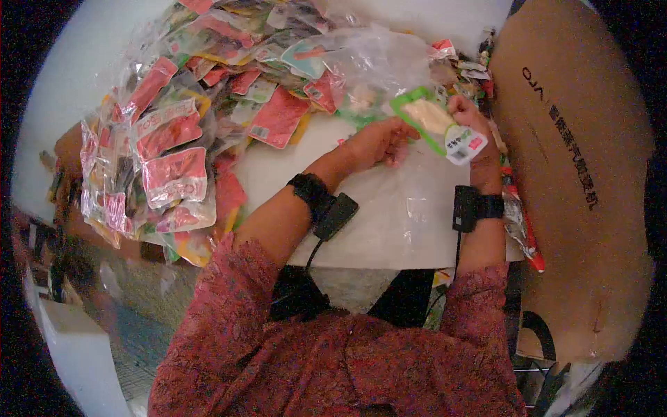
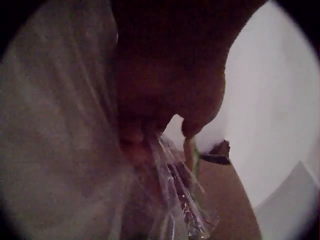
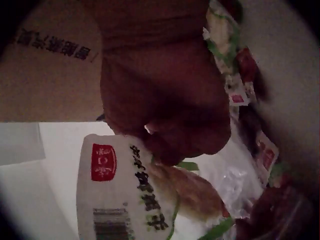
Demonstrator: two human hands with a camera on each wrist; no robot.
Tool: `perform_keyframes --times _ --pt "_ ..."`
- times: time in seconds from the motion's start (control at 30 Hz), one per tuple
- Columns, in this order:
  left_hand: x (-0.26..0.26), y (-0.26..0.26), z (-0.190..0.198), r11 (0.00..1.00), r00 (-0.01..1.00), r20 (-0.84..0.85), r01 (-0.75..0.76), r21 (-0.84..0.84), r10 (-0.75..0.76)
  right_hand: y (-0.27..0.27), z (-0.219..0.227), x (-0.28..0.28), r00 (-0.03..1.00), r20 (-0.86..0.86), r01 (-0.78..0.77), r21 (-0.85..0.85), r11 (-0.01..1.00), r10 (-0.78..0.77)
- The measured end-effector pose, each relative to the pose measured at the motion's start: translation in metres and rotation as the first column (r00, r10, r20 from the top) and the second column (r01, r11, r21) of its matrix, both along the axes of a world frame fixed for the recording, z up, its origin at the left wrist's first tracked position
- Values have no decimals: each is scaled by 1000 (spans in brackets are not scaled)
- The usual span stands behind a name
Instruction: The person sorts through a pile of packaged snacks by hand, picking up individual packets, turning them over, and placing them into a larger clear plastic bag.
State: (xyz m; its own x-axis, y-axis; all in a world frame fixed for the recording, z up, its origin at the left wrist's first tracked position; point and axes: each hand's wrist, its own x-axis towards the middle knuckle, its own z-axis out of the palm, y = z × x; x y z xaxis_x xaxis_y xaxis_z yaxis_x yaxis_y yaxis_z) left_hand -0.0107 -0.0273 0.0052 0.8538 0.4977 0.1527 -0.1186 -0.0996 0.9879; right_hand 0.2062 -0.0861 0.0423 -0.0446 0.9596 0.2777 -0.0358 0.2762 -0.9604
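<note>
My right hand pinches a sealed food packet with a green border, a pale piece of food behind its clear window and a white label end. In the right wrist view the label carries a red mark, dark characters and a barcode, and curled fingers grip the packet's edge. Just left of the packet is my left hand, its fingers bent. Crinkled clear plastic, like a thin bag, is gathered at these fingertips in the left wrist view; the shaded hand partly hides it.
A large heap of red-labelled food packets covers the table's left and back. Clear plastic bagging lies behind my hands. A tall cardboard box stands along the right side, with more packets beside it. The white table's front edge is near my body.
</note>
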Motion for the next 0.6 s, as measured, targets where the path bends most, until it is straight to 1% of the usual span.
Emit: perform_keyframes --times 0.03,0.07,0.1,0.13,0.17,0.2,0.23,0.27,0.3,0.33,0.37,0.4,0.43,0.47,0.5,0.53,0.57,0.6 --pt "-4 2 1 998 995 80 57 41 -60 3 -1 -4 1000 4 -10 -3 1000 10" --pt "-5 3 0 998 995 83 48 38 -51 4 -1 -8 997 -6 -81 -34 996 81" --pt "-3 3 1 914 962 241 206 -349 -125 4 -2 -11 989 -20 -149 -66 987 148" --pt "-3 3 0 662 903 411 384 -644 -124 -5 5 -25 988 -19 -155 -69 985 154" --pt "-8 -1 6 663 904 411 381 -645 -119 -21 19 -50 993 -41 -115 -27 993 114" --pt "-14 -9 18 652 912 389 373 -660 -128 -30 28 -63 995 -66 -71 17 997 72" --pt "-18 -13 26 641 921 365 364 -675 -139 -28 25 -54 995 -68 -71 19 997 72" --pt "-14 -12 19 643 922 360 362 -675 -142 -23 19 -35 990 81 -111 -37 993 113" --pt "-6 -8 6 780 969 209 231 -581 -131 -18 10 -19 962 225 -138 -97 986 157" --pt "-1 -5 -4 888 994 58 107 -447 -91 -13 -6 -9 964 220 -135 -91 987 152" --pt "0 -5 -8 890 994 52 108 -443 -95 -7 -26 -1 995 -94 31 -76 997 -38" --pt "0 -6 -12 1000 991 136 -11 -2 11 -1 -40 5 892 -395 188 -114 976 -218" --pt "1 -7 -12 888 963 260 -176 426 66 7 -45 11 891 -399 188 -108 976 -216" --pt "2 -13 -5 884 963 260 -177 432 66 17 -47 15 983 -175 64 52 997 -54" --pt "6 -20 2 973 944 254 -178 -145 211 25 -48 18 993 82 -95 176 980 82" --pt "8 -24 7 726 929 169 -135 -674 329 30 -48 14 701 -681 -374 -98 922 212" --pt "9 -24 6 729 928 170 -137 -671 331 24 -39 -2 700 -681 -377 -94 921 217" --pt "10 -23 5 707 902 200 -148 -691 384 14 -29 -16 861 -455 -310 -117 944 226"
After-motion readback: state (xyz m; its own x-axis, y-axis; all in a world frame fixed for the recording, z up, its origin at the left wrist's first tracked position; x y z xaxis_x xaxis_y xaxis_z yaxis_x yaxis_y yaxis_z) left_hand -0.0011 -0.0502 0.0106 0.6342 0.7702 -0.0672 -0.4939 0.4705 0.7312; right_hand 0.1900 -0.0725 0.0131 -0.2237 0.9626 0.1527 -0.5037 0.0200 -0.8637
